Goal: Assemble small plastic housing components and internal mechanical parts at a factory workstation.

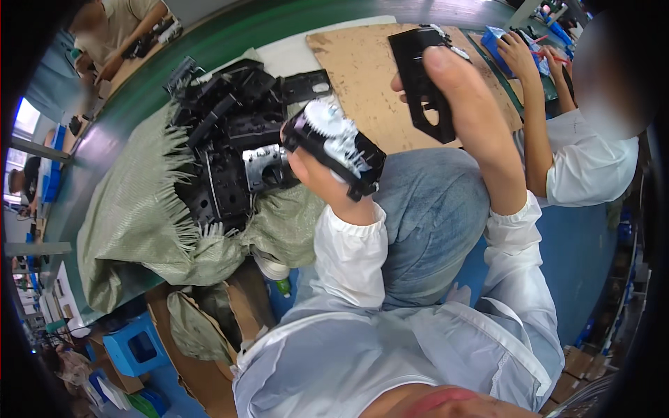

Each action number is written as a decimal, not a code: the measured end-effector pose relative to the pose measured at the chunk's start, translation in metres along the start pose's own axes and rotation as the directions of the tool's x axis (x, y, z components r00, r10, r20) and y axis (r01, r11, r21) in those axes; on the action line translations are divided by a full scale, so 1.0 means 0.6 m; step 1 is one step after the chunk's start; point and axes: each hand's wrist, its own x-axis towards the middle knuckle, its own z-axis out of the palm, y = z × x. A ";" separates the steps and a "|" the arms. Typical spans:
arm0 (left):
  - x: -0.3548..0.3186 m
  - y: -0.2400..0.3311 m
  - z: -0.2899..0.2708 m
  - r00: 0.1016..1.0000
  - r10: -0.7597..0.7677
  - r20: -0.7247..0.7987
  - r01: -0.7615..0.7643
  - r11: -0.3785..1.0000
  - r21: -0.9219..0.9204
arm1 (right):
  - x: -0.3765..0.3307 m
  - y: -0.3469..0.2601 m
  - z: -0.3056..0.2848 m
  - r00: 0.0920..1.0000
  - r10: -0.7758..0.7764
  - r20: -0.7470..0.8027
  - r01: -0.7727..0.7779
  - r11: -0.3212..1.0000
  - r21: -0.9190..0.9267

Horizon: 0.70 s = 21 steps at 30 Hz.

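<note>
My left hand (317,177) is closed around a black plastic gear assembly (369,161), whose white gears face up. In my right hand (474,101) is a black plastic housing part (412,63) with an oval opening at its near end and some white pieces along its far edge. The two parts are held apart, the right one higher and farther away. Beside my left hand lies a heap of similar black plastic parts (230,125), one with a silvery metal plate (263,167), on a green woven sack (129,209).
A worn wooden board (355,59) lies on the green bench beyond my hands. At the right a co-worker's hands (517,59) work near a blue bin (493,43). Another person sits across the bench. A cardboard box (178,348) and a blue stool (132,345) stand below.
</note>
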 end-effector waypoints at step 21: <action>0.004 -0.012 0.020 0.985 -0.152 -0.075 0.160 0.981 0.111 | -0.006 0.051 0.048 0.967 0.150 0.205 -0.147 0.989 -0.028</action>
